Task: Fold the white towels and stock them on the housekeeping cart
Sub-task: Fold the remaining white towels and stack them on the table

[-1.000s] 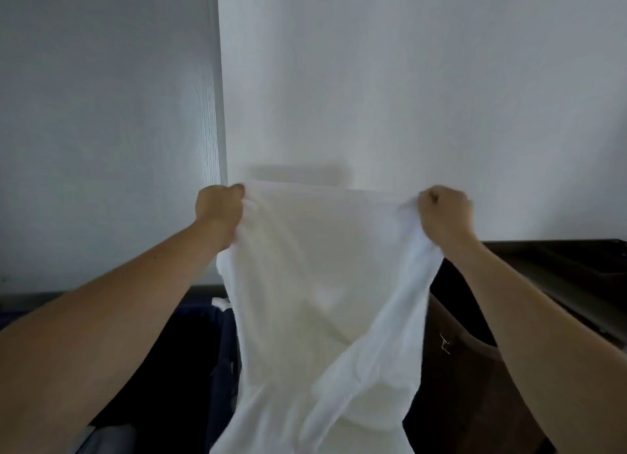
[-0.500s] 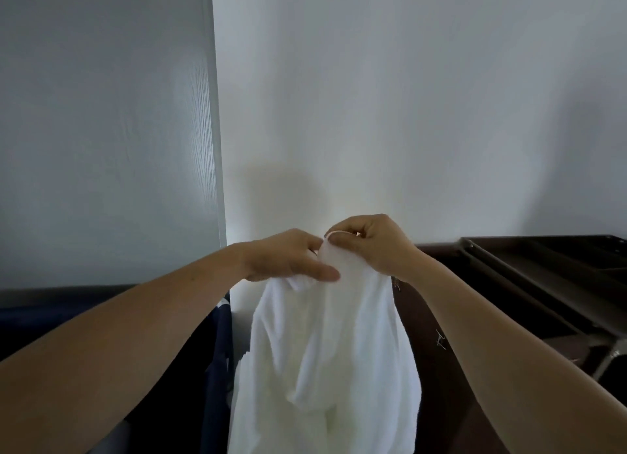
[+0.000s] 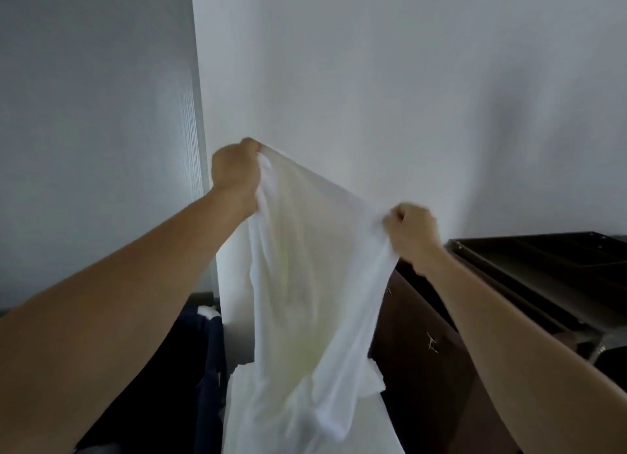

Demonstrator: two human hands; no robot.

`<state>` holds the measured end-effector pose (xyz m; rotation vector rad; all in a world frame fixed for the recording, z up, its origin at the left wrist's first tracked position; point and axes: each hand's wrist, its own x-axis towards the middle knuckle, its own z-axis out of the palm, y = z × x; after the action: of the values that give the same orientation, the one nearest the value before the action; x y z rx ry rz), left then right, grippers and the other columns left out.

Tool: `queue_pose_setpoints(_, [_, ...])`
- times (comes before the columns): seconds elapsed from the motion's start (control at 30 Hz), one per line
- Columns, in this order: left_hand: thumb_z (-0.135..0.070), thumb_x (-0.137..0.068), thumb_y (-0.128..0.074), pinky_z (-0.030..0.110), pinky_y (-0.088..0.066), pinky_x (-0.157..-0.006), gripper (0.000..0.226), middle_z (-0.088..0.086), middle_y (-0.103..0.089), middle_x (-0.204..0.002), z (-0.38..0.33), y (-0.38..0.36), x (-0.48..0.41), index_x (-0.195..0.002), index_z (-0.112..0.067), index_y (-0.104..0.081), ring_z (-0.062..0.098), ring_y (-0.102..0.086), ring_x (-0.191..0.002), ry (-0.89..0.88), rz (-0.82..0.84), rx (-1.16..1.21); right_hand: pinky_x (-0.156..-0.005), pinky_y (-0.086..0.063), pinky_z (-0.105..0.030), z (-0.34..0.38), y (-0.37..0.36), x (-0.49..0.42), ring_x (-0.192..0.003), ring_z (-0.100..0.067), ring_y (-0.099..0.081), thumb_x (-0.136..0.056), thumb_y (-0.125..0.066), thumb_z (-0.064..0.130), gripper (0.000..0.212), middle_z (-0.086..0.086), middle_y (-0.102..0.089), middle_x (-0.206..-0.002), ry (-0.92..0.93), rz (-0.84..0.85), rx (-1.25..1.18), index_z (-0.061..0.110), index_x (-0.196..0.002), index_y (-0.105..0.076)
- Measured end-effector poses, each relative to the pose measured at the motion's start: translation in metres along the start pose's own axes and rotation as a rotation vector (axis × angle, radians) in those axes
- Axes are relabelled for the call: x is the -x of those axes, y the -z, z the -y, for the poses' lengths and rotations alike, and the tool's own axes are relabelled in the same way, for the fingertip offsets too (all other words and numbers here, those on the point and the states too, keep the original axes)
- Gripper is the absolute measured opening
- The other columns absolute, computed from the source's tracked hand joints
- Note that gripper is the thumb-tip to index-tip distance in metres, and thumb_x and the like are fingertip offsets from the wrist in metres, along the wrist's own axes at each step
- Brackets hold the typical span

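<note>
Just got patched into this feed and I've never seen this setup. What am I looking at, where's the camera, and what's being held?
No machine here: these are a person's bare arms. One camera, worn on the head, looks forward and down, so the arms reach in from below. The left hand and the right hand each grip the upper edge of a white towel, stretched between them and hanging before a pale wall. The left hand is higher. On the right stands a dark brown cart with a tray on top; on the left is dark blue fabric.
</note>
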<state>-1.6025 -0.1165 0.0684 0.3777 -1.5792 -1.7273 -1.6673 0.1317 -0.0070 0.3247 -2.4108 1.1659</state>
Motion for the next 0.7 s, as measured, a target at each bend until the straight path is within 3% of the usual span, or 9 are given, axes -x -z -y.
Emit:
queue_pose_setpoints(0.1, [-0.026, -0.084, -0.058, 0.029, -0.04, -0.056, 0.026, 0.001, -0.049, -0.064, -0.005, 0.013, -0.018, -0.061, -0.015, -0.052, 0.021, -0.049, -0.062, -0.05, -0.095, -0.048, -0.045, -0.038, -0.014, 0.048, 0.041, -0.025, -0.047, 0.002, -0.05, -0.07, -0.053, 0.031, 0.014, 0.019, -0.058, -0.051, 0.222, -0.273, -0.337, 0.029, -0.065, -0.066])
queue_pose_setpoints(0.17, [-0.028, -0.082, -0.06, 0.026, -0.042, -0.053, 0.02, 0.004, -0.05, -0.069, 0.006, 0.026, -0.024, -0.067, -0.015, -0.055, 0.021, -0.05, -0.062, -0.02, -0.08, -0.18, -0.053, -0.045, -0.018, 0.047, 0.045, -0.029, -0.058, 0.0, -0.059, -0.074, -0.06, 0.028, 0.014, 0.018, -0.065, -0.062, 0.31, -0.188, -0.388, 0.036, -0.069, -0.07])
queue_pose_setpoints(0.2, [-0.027, -0.083, -0.062, 0.025, -0.042, -0.052, 0.018, 0.006, -0.052, -0.072, 0.017, 0.034, -0.025, -0.071, -0.013, -0.057, 0.021, -0.051, -0.061, 0.033, -0.038, -0.283, -0.058, -0.045, -0.023, 0.038, 0.036, -0.025, -0.066, -0.009, -0.064, -0.081, -0.064, 0.025, 0.013, 0.012, -0.066, -0.066, 0.313, -0.056, -0.199, 0.03, -0.071, -0.07])
queue_pose_setpoints(0.3, [-0.027, -0.086, -0.067, 0.024, -0.041, -0.053, 0.026, 0.013, -0.059, -0.085, 0.063, 0.063, -0.017, -0.089, -0.002, -0.062, 0.025, -0.055, -0.065, 0.159, 0.235, -0.736, -0.06, -0.034, -0.031, -0.012, 0.0, 0.005, -0.071, -0.023, -0.059, -0.096, -0.063, 0.034, 0.037, -0.005, -0.058, -0.068, 0.191, 0.437, 0.443, 0.015, -0.064, -0.057])
queue_pose_setpoints(0.4, [-0.039, -0.081, -0.077, 0.026, -0.047, -0.078, 0.059, 0.004, -0.054, -0.124, 0.093, 0.071, 0.006, -0.127, -0.008, -0.057, 0.023, -0.056, -0.106, 0.125, 0.624, -0.979, -0.057, -0.036, -0.028, -0.025, -0.019, 0.023, -0.062, -0.016, -0.051, -0.094, -0.067, 0.037, 0.039, -0.002, -0.056, -0.065, 0.134, 0.469, 0.186, 0.007, -0.071, -0.062])
queue_pose_setpoints(0.47, [-0.051, -0.078, -0.079, 0.026, -0.038, -0.103, 0.087, -0.007, -0.044, -0.14, 0.099, 0.053, 0.025, -0.15, -0.024, -0.038, 0.015, -0.045, -0.13, 0.054, 0.874, -0.93, -0.059, -0.042, -0.023, -0.012, -0.029, 0.027, -0.063, -0.01, -0.055, -0.092, -0.07, 0.038, 0.025, 0.007, -0.064, -0.068, 0.206, 0.463, 0.097, 0.021, -0.074, -0.069])
queue_pose_setpoints(0.53, [-0.052, -0.081, -0.076, 0.018, -0.044, -0.091, 0.061, -0.013, -0.059, -0.114, 0.102, 0.03, 0.042, -0.134, -0.032, -0.055, 0.002, -0.058, -0.104, -0.012, 0.986, -0.852, -0.067, -0.051, -0.026, 0.007, -0.037, 0.031, -0.071, -0.01, -0.064, -0.09, -0.072, 0.039, 0.017, 0.007, -0.071, -0.074, 0.257, 0.488, 0.003, 0.036, -0.073, -0.071])
queue_pose_setpoints(0.6, [-0.045, -0.088, -0.07, 0.016, -0.045, -0.066, 0.027, -0.012, -0.063, -0.079, 0.104, 0.014, 0.051, -0.095, -0.019, -0.07, 0.002, -0.058, -0.07, -0.015, 0.983, -0.751, -0.07, -0.056, -0.026, 0.014, -0.038, 0.035, -0.074, -0.007, -0.067, -0.085, -0.075, 0.043, 0.014, 0.011, -0.073, -0.077, 0.268, 0.485, -0.115, 0.04, -0.071, -0.072])
queue_pose_setpoints(0.7, [-0.033, -0.093, -0.067, 0.019, -0.04, -0.047, 0.029, -0.006, -0.056, -0.06, 0.097, 0.008, 0.047, -0.075, -0.009, -0.063, 0.008, -0.052, -0.052, -0.018, 0.812, -0.58, -0.063, -0.053, -0.023, -0.001, -0.034, 0.036, -0.067, -0.005, -0.066, -0.08, -0.079, 0.045, 0.015, 0.007, -0.073, -0.076, 0.162, 0.511, -0.223, 0.031, -0.079, -0.073])
